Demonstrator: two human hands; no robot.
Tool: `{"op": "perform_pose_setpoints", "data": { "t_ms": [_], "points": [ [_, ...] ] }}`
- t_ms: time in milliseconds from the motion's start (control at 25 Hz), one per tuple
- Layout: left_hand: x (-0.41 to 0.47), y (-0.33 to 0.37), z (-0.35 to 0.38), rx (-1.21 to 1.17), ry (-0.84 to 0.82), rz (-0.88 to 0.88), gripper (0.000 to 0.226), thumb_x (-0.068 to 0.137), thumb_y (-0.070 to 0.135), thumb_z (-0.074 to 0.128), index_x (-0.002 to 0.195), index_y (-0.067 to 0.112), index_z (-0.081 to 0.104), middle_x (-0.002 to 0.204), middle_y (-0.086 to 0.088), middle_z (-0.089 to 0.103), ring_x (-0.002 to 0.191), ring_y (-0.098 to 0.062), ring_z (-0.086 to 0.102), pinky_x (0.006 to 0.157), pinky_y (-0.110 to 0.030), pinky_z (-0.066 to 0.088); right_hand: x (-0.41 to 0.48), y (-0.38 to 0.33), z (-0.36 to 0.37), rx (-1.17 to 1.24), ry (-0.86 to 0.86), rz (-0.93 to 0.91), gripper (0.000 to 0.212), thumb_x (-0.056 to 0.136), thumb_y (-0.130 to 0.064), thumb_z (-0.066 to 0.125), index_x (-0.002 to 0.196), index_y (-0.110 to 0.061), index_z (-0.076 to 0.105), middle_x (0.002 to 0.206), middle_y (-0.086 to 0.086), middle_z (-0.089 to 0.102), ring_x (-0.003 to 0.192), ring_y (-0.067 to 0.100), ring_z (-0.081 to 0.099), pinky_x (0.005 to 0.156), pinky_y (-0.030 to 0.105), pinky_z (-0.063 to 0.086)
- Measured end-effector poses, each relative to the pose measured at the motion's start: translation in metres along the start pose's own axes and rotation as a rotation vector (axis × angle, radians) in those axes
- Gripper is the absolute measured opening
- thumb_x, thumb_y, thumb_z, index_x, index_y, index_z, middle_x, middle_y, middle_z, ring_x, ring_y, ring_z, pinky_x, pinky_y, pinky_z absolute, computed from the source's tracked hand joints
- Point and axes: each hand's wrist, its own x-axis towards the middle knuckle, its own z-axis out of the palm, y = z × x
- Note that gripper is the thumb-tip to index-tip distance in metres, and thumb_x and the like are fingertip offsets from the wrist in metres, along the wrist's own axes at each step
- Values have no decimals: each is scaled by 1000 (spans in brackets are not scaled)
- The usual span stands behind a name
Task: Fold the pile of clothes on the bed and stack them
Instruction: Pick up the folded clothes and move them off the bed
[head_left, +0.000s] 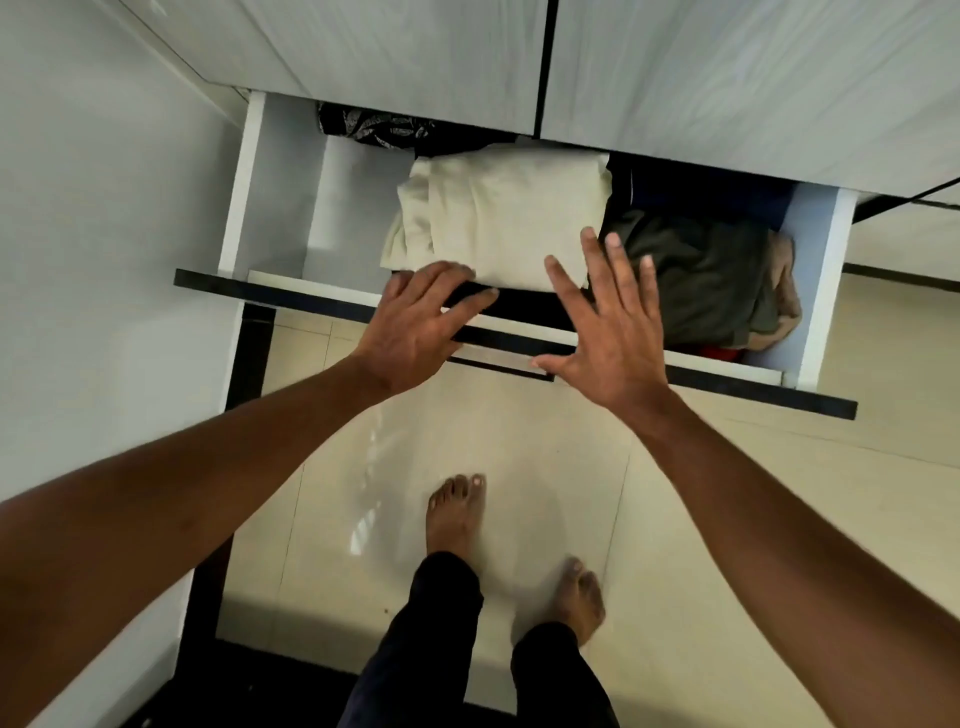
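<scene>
**Pale wardrobe, open drawer, both hands slack above the folded clothes**

White wardrobe doors (415, 52) fill the top of the view, with a glossy cream tiled floor (519, 457) below them. A white drawer (283, 197) stands pulled out from under the doors, and its black front panel (311, 295) runs across the middle of the frame.

Inside the drawer, a folded cream garment (509, 218) lies near the centre. A dark olive garment (696, 280) sits just beside it on the right, the two touching along one edge. A black patterned cloth (374, 124) is tucked at the back, partly under the doors. A sliver of something red (719, 353) shows at the front right corner.

The person's two bare forearms reach in from the lower corners. The left hand (421, 327) rests on the drawer's front panel, its fingers laid loosely across the top edge and its fingertips reaching the near edge of the cream garment; it grips nothing. The right hand (608, 332) is spread wide with all its fingers splayed and straight. It holds nothing, and it is over the front panel where the cream and olive garments meet; whether it touches them cannot be told.

Two bare feet (454, 514) stand on the tiles.
</scene>
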Motion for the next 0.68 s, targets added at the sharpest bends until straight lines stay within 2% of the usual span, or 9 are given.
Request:
{"op": "perform_pose_setpoints", "data": {
  "t_ms": [120,240,280,360,440,520,600,680],
  "points": [
    [34,-19,1,101,73,26,105,72,38,85,157,24,25,162,-18,23,150,-36,17,119,-55,19,31,18,-4,-109,36,4,126,66,-73,79,163,-27,13,171,14,0,157,35,1,123,59,0],
    [72,-43,5,166,116,-7,119,77,60,77,161,24,1,163,-20,4,150,-40,5,121,-54,-5,64,33,-6,-146,83,69,130,67,-78,74,164,-25,5,171,15,-1,157,37,0,123,62,2],
    [86,-49,4,182,119,-40,122,76,67,74,160,24,-2,162,-21,2,150,-41,5,120,-53,-9,76,40,-7,-151,97,87,130,67,-79,72,164,-26,4,171,15,0,157,38,1,122,63,2],
    [115,-57,0,225,116,-105,124,73,73,71,160,24,-3,163,-26,6,150,-45,7,119,-58,-4,95,56,-6,-183,126,93,122,74,-75,70,164,-29,1,171,13,2,156,40,3,121,65,3],
    [139,-66,0,257,135,-130,120,75,68,72,159,24,-1,162,-30,13,149,-49,11,117,-64,3,102,67,3,-243,167,100,109,86,-53,72,163,-31,-1,172,9,2,157,38,4,120,66,3],
    [152,-77,11,331,217,-121,108,84,50,72,160,23,0,158,-33,23,145,-53,20,116,-65,1,108,73,19,-317,258,116,96,91,-25,66,164,-30,3,171,5,8,156,36,12,120,67,7],
    [159,-84,30,428,314,-114,100,90,31,70,159,25,-2,153,-33,33,139,-54,29,114,-61,-7,114,79,35,-431,420,111,90,92,-4,58,163,-31,12,168,3,24,153,34,27,117,68,20],
    [164,-92,42,490,338,-91,103,88,20,71,158,26,-3,151,-32,34,135,-54,29,113,-60,-9,122,87,47,-522,539,85,90,88,9,56,161,-32,22,162,2,38,146,33,41,113,67,29]
  ]
}}
